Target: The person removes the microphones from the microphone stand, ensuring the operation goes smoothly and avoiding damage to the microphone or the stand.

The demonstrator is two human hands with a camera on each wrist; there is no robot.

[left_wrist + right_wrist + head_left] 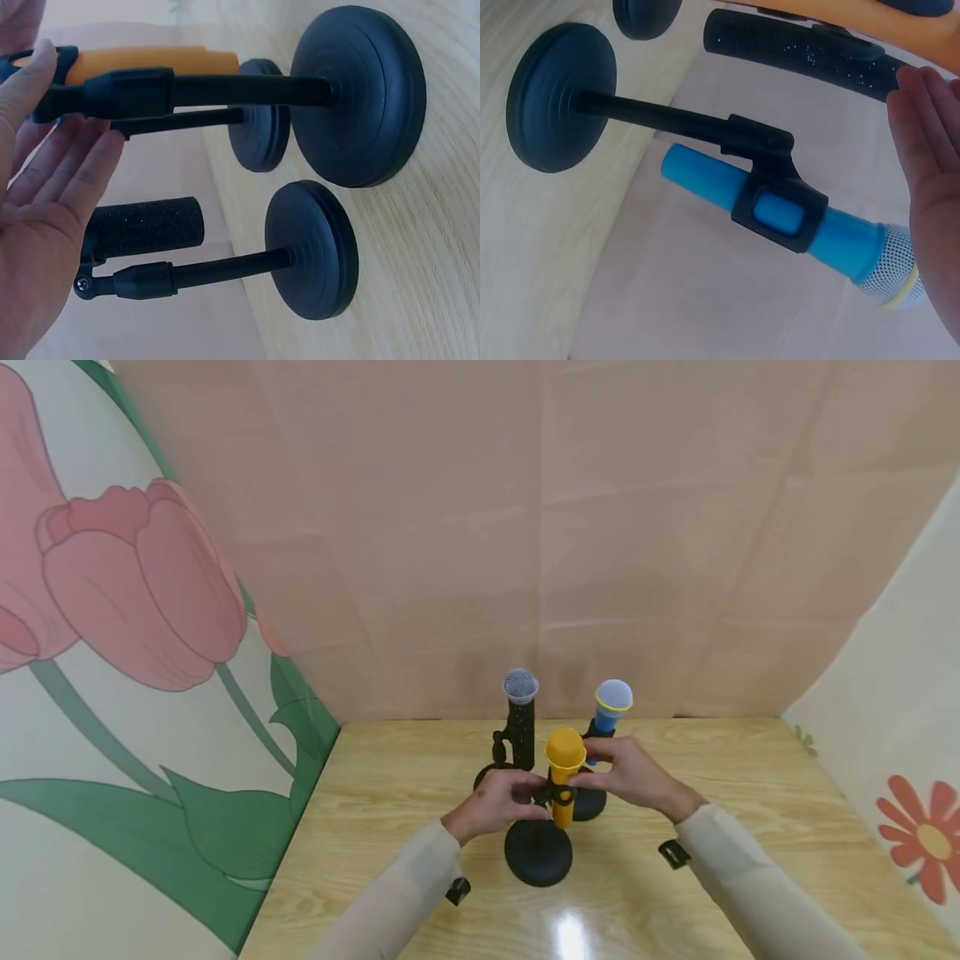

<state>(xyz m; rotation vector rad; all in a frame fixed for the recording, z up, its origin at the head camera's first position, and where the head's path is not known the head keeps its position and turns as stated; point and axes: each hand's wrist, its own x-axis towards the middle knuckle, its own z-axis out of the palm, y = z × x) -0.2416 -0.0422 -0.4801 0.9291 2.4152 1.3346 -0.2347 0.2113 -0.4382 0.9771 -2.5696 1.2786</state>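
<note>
A yellow microphone (pixel 565 752) stands upright in the clip of the nearest black microphone stand (pixel 538 853). My left hand (pixel 495 802) holds this stand near its clip, with the thumb (pixel 39 67) on the near side and the other fingers behind. From the right, my right hand (pixel 633 774) grips the yellow microphone's upper part between thumb and fingers; in the right wrist view most of that contact falls outside the frame. The microphone's orange-looking lower end (pixel 157 60) sticks out beside the pole in the left wrist view.
Behind, a black microphone with a silver head (pixel 521 718) and a blue microphone (pixel 847 244) sit on their own round-based stands. All stand on a wood-grain table (pixel 390 810). A pinkish sheet (pixel 465 543) hangs at the back; flower-painted walls flank the table.
</note>
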